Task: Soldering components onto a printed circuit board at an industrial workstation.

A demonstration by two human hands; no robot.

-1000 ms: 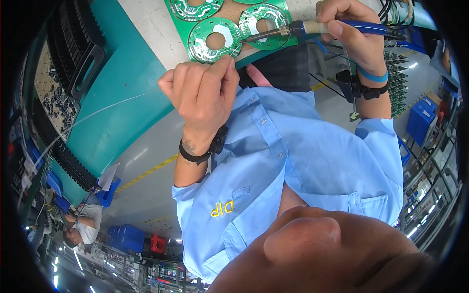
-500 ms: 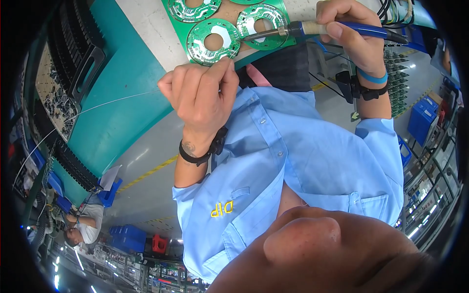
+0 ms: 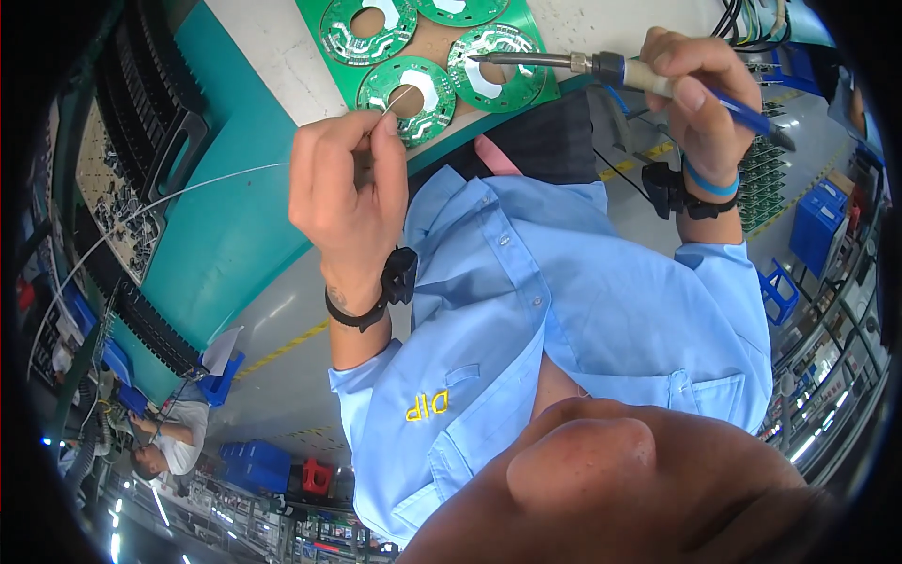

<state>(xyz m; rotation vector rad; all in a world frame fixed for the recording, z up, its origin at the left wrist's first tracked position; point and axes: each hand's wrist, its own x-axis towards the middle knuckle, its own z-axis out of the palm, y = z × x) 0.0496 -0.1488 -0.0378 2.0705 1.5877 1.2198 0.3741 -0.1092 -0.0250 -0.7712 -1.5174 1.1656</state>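
Several round green circuit boards (image 3: 434, 129) with centre holes sit together in a green panel at the top of the view. My right hand (image 3: 705, 94) is closed around a soldering iron (image 3: 648, 77) with a blue and cream handle. The iron's metal tip points left and lies over the right-hand round board (image 3: 507, 89); I cannot tell whether it touches. Between thumb and forefinger, my left hand (image 3: 348, 179) pinches a thin solder wire (image 3: 218, 179). Its short end pokes out over the lower left board, and its long tail curves away to the left.
A teal mat (image 3: 240, 226) covers the table's left part. On it stand a tray of small metal parts (image 3: 127, 226) and black slotted racks (image 3: 141, 85). Cables (image 3: 742, 21) hang at the upper right. A person (image 3: 174, 437) sits farther off at the lower left.
The soldering iron's tip has left the lower left board and shifted right and up. My left hand has moved left, and the solder wire's end now shows. The board panel sits slightly farther left.
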